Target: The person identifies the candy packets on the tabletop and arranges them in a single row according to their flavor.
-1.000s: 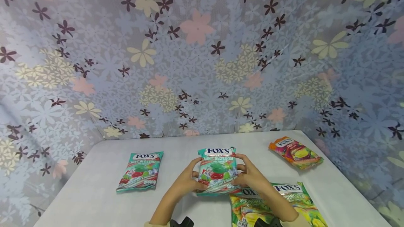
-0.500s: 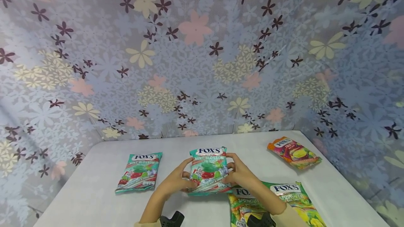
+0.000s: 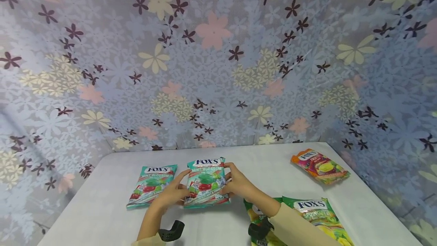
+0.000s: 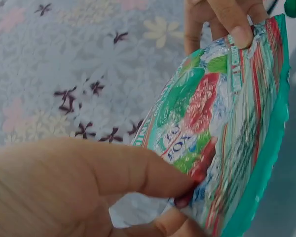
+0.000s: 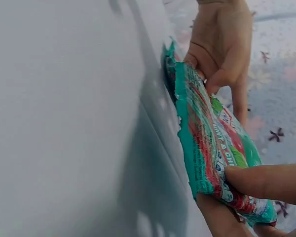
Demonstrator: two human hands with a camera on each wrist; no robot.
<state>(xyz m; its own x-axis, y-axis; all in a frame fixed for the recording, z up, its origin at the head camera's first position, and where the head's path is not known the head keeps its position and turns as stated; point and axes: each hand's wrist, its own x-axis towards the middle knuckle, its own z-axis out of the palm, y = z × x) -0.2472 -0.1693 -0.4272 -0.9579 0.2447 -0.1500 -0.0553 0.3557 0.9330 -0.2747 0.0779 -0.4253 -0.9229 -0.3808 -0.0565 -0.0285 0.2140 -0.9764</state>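
Between both hands is a teal Fox's Mint Blossom candy bag (image 3: 206, 183), its printed front facing the head camera. My left hand (image 3: 172, 192) grips its left edge, thumb on the front. On the opposite edge, my right hand (image 3: 238, 182) pinches it the same way. In the left wrist view the bag (image 4: 207, 98) is tilted, with the left thumb pressing its corner. The right wrist view shows the bag's (image 5: 207, 133) bottom seam held off the white surface. Just left of the hands lies a second Mint Blossom bag (image 3: 150, 185), flat on the table.
Two green Fox's Spring Tea bags (image 3: 315, 215) lie at the front right, one partly hidden by the right arm. An orange Fox's fruit candy bag (image 3: 320, 165) sits at the back right of the white table (image 3: 266, 158). Floral cloth (image 3: 218, 86) hangs behind.
Both hands have carried the held Mint Blossom bag leftward, closer to the bag lying there. The other bags have stayed in place.
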